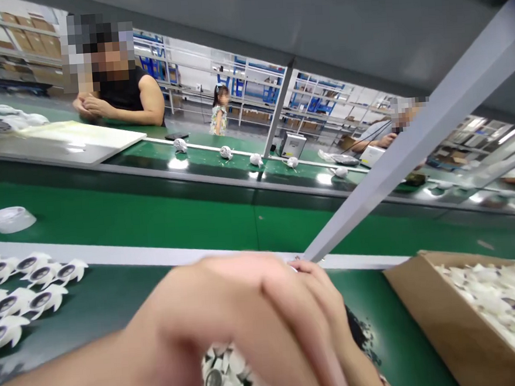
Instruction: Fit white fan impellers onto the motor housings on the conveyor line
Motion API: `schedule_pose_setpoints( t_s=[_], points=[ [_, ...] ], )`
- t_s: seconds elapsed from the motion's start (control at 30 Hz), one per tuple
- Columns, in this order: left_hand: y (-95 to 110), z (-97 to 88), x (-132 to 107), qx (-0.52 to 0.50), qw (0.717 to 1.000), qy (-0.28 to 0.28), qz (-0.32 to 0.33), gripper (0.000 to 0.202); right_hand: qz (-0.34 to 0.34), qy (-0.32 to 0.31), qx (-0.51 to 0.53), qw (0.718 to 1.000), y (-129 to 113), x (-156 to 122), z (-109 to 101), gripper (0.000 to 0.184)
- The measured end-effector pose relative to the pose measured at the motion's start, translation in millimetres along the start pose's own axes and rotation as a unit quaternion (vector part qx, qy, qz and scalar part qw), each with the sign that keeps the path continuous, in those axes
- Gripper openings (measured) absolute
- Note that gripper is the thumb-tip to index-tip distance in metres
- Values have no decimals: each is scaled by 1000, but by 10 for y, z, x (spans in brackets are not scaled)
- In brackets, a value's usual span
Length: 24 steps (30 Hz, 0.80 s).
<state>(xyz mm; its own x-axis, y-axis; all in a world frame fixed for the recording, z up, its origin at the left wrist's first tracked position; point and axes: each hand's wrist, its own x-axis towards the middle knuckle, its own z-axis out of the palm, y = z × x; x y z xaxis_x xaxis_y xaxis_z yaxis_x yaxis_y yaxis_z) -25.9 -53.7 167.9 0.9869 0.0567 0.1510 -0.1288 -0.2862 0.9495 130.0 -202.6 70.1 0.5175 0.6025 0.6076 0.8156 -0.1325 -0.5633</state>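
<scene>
My left hand [234,300] fills the lower middle, close to the camera and slightly blurred. Its fingers are bent over and closed; whatever they hold is hidden. Behind it, partly covered, my right hand [329,299] has its fingers curled inward at the same spot, their tips mostly out of sight. Through the gap under my left hand, a pile of white fan impellers [226,374] shows. More white fan impellers [38,273] with dark round centres lie in rows on the green bench [111,309] at left.
A cardboard box [451,320] full of white parts stands at right. A slanted metal post [396,154] rises beyond my hands. Past the green belt [197,215], small white fan units [226,153] line another bench. A person [145,95] sits there, hands together.
</scene>
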Motion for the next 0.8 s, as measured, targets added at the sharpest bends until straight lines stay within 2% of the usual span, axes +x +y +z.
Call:
schedule_pose_setpoints(
  t_s=[0.03, 0.1, 0.2, 0.27, 0.33, 0.43, 0.63, 0.7, 0.8],
  points=[
    [3, -141, 57, -31, 998, 43, 46, 20, 0, -14, 14, 1000, 31, -5, 53, 12],
    [-85, -352, 246, -56, 991, 72, 97, 18, -4, -27, 26, 999, 74, 0, 111, 13],
    [-436, -466, 577, 4, 993, 80, 84, 16, -27, -55, 24, 998, 99, -12, 163, 15],
    [-733, -461, 727, 41, 996, 62, 53, 17, -33, -79, 32, 996, 116, -47, 211, 16],
    [-993, -438, 788, 62, 998, 19, 12, 20, -24, -94, 33, 995, 136, -87, 260, 18],
    [-1241, -405, 780, 92, 994, -52, -31, 21, 7, -99, 23, 995, 137, -113, 299, 27],
    [-1467, -411, 846, 3, 985, -119, -123, 29, 103, -125, 48, 986, 144, -33, 333, 31],
    [-1493, -425, 883, -1, 982, -137, -133, 33, 126, -119, 61, 983, 172, -17, 356, 33],
    [-1498, -431, 894, 22, 981, -141, -130, 38, 126, -108, 77, 983, 195, -3, 381, 34]
  ],
)
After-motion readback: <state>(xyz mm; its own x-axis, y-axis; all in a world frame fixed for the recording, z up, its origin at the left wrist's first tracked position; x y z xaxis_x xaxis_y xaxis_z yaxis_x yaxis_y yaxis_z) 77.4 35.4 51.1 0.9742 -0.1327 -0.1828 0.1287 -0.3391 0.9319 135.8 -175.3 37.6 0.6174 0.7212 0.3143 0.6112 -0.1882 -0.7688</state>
